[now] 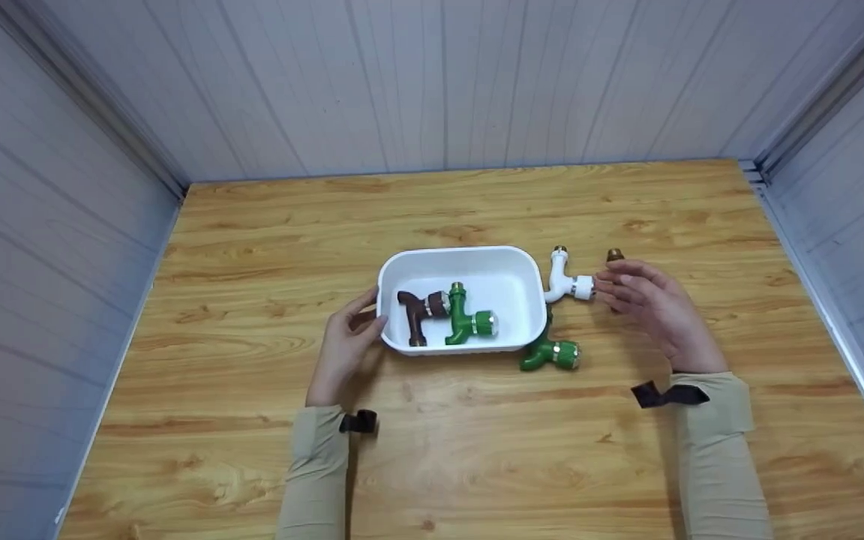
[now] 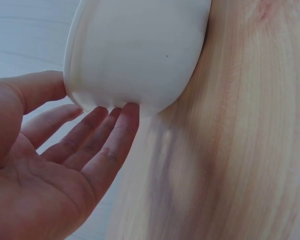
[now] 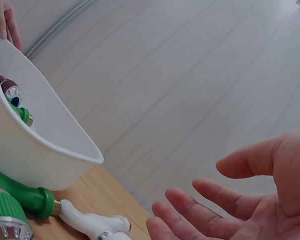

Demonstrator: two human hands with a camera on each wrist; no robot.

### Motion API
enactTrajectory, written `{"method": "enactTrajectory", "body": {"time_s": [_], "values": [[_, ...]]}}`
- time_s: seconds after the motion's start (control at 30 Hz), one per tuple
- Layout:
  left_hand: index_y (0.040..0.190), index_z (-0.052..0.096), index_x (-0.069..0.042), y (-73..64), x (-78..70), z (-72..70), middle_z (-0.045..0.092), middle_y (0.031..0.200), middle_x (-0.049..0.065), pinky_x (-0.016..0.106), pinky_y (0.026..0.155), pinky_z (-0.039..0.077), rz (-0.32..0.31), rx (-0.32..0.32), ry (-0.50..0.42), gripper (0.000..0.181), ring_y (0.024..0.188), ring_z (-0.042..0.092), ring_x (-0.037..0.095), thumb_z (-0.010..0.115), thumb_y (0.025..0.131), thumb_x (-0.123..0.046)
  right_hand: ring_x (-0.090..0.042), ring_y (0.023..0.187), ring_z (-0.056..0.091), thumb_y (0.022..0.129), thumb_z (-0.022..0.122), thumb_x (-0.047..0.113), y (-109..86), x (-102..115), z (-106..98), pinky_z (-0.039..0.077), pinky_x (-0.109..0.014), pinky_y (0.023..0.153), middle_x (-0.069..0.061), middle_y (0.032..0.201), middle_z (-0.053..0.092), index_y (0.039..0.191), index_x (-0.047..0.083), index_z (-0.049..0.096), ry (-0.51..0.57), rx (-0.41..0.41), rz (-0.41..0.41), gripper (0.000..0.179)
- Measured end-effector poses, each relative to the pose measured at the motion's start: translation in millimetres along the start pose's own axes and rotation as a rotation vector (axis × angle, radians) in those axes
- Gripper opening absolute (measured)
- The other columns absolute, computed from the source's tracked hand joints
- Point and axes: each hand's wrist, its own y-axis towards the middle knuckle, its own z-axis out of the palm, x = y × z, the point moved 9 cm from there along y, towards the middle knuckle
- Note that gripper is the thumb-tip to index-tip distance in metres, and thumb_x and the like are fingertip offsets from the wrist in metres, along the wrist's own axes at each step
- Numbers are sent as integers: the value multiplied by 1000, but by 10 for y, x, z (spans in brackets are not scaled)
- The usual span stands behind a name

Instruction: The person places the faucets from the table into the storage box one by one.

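A white plastic tub [image 1: 462, 256] sits mid-table, with a brown tap [image 1: 415, 322] and a green tap [image 1: 460, 324] lying inside. My left hand [image 1: 343, 337] holds the tub's left end, thumb at the rim and fingers against the outer wall [image 2: 135, 60]. Past the tub's right end lies a white tap [image 1: 561, 281]. Another green tap [image 1: 548, 352] lies partly hidden under the tub's right front corner. My right hand [image 1: 653, 307] hovers with spread, relaxed fingers beside the white tap, nothing in it. It mostly covers another tap with a brass threaded end [image 1: 615, 255].
The wood-grain table [image 1: 237, 360] is bounded by a pale panelled wall [image 1: 417, 90] at the back and side walls to the left and right. Dark straps [image 1: 676, 394] hang at both sleeve cuffs.
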Motion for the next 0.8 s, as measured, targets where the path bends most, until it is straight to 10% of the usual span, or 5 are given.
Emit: {"method": "enactTrajectory", "body": {"time_s": [0.37,0.8], "values": [[135,50,5,79,257,-72,52,130,26,32,91,52,-2,-51,16,47,113,54,41,62,89,5,-27,110,59,101,48,11,-72,17,-167,43,-41,103,-17,122,60,135,-12,37,37,-21,-15,42],[134,43,14,8,32,-7,46,130,35,27,88,53,-13,-11,9,48,115,49,51,58,89,10,-28,109,60,100,48,6,-181,82,-403,46,-38,99,-15,116,64,129,-8,47,161,-28,-51,32]]}}
